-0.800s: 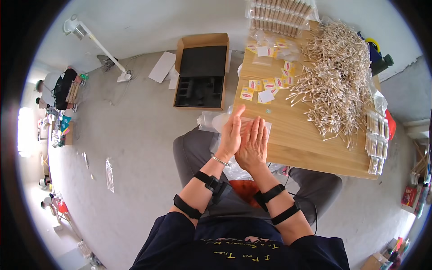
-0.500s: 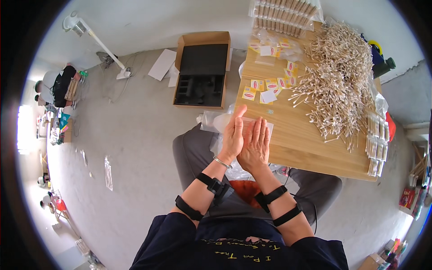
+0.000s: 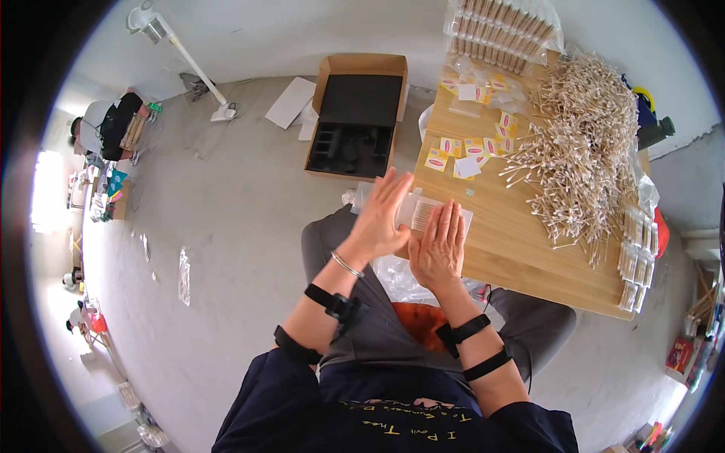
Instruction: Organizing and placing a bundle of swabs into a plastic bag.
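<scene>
Your right hand (image 3: 439, 251) lies flat and straight, fingers side by side with no curl, over a flat, clear plastic packet (image 3: 421, 213) with a row of thin, pale sticks (image 3: 424, 217) in it; it seems to press rather than grip, though I cannot tell what the palm does underneath. The packet shows just left of those fingers, one end peeking out on their right, by the near edge of the light wood-grain tabletop (image 3: 529, 249). Your left hand (image 3: 380, 223) is raised beside it, fingers stretched and thumb spread, blurred, apparently grasping nothing. To work well, I'd hold the right fingers level with even weight, so the sticks lie in one layer without crossing. Let the left fingers guard the packet's left side lightly, without creasing the film. Mind the yellow-and-white printed paper cards (image 3: 473, 146) beyond your right fingertips, and the big heap of loose, white-tipped cotton swabs (image 3: 581, 143) farther to their right
</scene>
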Motion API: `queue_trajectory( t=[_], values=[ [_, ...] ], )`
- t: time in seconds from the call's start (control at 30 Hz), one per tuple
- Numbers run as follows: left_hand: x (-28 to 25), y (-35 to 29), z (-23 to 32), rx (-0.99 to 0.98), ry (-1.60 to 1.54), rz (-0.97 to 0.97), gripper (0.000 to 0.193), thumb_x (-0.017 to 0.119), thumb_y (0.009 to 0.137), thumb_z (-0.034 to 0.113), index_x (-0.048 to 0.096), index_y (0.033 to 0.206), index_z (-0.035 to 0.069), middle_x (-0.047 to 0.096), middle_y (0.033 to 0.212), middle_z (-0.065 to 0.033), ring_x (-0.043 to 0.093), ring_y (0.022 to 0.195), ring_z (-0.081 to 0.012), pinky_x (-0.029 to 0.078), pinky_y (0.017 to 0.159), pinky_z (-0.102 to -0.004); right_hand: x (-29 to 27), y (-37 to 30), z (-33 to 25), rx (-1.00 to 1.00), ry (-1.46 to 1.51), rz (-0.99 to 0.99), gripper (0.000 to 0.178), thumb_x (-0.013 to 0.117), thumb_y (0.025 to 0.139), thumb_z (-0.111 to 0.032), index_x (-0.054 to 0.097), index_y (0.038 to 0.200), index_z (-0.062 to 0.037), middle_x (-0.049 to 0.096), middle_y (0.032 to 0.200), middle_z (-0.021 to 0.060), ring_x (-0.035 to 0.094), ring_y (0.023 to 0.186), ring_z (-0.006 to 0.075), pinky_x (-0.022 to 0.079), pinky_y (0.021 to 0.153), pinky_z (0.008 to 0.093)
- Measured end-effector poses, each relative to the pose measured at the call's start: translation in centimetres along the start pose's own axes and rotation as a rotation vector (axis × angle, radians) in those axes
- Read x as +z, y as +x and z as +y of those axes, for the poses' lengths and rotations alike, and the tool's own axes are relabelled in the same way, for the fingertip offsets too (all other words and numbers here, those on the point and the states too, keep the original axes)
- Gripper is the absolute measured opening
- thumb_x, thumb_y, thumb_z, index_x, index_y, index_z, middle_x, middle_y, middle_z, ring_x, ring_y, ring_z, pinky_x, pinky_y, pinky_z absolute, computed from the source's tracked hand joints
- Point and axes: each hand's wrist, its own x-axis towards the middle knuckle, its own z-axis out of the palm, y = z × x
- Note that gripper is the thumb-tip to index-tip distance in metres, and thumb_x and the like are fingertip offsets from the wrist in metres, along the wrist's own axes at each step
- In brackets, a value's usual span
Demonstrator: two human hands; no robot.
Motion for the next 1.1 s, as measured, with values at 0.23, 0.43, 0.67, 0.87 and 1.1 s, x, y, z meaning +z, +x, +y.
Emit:
queue_trajectory(
  t=[0.23, 0.43, 0.67, 0.87, 1.1],
  values=[
    [-0.3, 0.7, -3.4, -0.081, 0.315, -0.268, 0.072, 0.078, 0.076, 0.018, 0.050, 0.140, 0.003, 0.050, 0.149, -0.0136, 0.030, 0.150, -0.0304, 0.016, 0.127, -0.0466, 0.1, 0.2, -0.4, -0.021, 0.011, -0.014, 0.079, 0.050, 0.094, -0.036, 0.027, 0.150, 0.0153, 0.018, 0.161, 0.0344, 0.012, 0.152, 0.0473, 0.009, 0.125, 0.0525],
    [-0.7, 1.1, -3.0, 0.013, 0.367, -0.245, 0.060, 0.077, 0.075, 0.017, 0.057, 0.130, 0.005, 0.056, 0.142, -0.0112, 0.036, 0.147, -0.0272, 0.017, 0.127, -0.0474, 1.0, 1.0, -0.9, -0.029, 0.033, -0.013, 0.080, 0.049, 0.096, -0.037, 0.023, 0.151, 0.0153, 0.016, 0.161, 0.0352, 0.010, 0.152, 0.0486, 0.007, 0.125, 0.0530],
    [-0.5, 0.9, -3.7, 0.002, 0.278, -0.222, 0.060, 0.078, 0.074, 0.017, 0.058, 0.129, 0.006, 0.057, 0.140, -0.0115, 0.038, 0.146, -0.0268, 0.017, 0.127, -0.0480, 1.5, 1.5, -2.4, -0.040, 0.050, -0.022, 0.080, 0.051, 0.094, -0.033, 0.024, 0.150, 0.0163, 0.017, 0.160, 0.0366, 0.010, 0.152, 0.0490, 0.007, 0.125, 0.0537],
    [-2.0, 0.7, -5.1, -0.047, 0.083, -0.195, 0.074, 0.078, 0.075, 0.018, 0.049, 0.141, 0.004, 0.053, 0.145, -0.0159, 0.038, 0.145, -0.0323, 0.023, 0.124, -0.0461, 1.5, 2.0, -3.7, -0.012, 0.069, -0.039, 0.085, 0.054, 0.090, -0.032, 0.020, 0.151, 0.0164, 0.016, 0.160, 0.0361, 0.009, 0.153, 0.0483, 0.006, 0.125, 0.0529],
    [-1.1, -0.7, -8.1, -0.584, -0.637, 0.066, 0.056, 0.064, 0.100, 0.038, 0.053, 0.137, -0.002, 0.062, 0.125, -0.0124, 0.060, 0.115, -0.0191, 0.047, 0.099, -0.0317, 2.2, 2.7, -5.2, 0.009, 0.172, -0.019, 0.091, 0.056, 0.091, -0.030, 0.007, 0.153, 0.0168, 0.012, 0.160, 0.0386, 0.006, 0.153, 0.0499, 0.004, 0.125, 0.0536]
  ],
)
